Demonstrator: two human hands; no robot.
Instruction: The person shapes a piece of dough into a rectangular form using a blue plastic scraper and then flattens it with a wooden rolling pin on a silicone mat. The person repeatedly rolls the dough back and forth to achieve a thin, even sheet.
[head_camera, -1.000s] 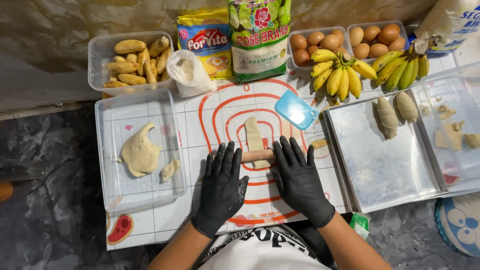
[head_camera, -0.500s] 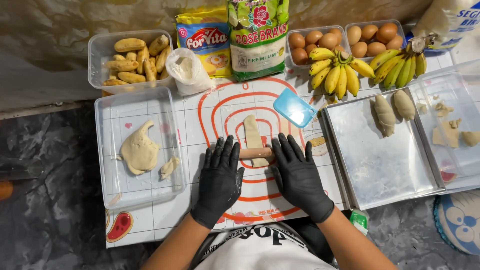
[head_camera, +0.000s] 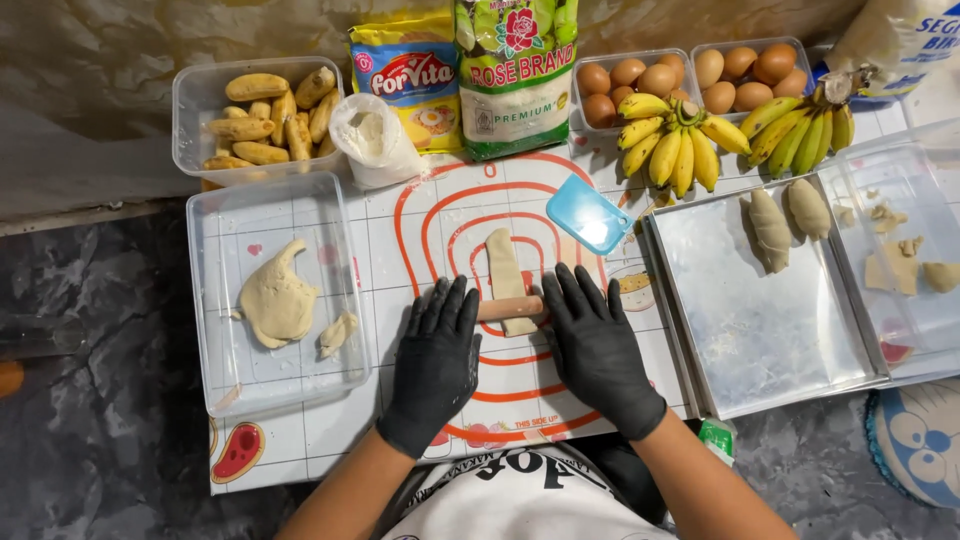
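The rolling pin (head_camera: 510, 307) lies crosswise on a strip of dough (head_camera: 506, 276) near the middle of the baking mat (head_camera: 420, 220), and both gloved hands press flat on its ends. The left hand (head_camera: 437, 362) and the right hand (head_camera: 597, 350) are spread open, palms down, fingers pointing away from the body; neither closes around the pin, which likely lets it roll freely under the palms. Only the short wooden middle of the pin shows between the hands. The dough is a pale, narrow, flattened strip running away from the person, with its near end under the pin. A light blue scraper (head_camera: 588, 215) lies just beyond the right hand. To the left, a clear tray (head_camera: 215, 390) holds a larger lump of dough; to the right, a metal tray (head_camera: 760, 340) carries two shaped pieces. Bananas (head_camera: 680, 140) and eggs (head_camera: 640, 78) sit at the far edge.
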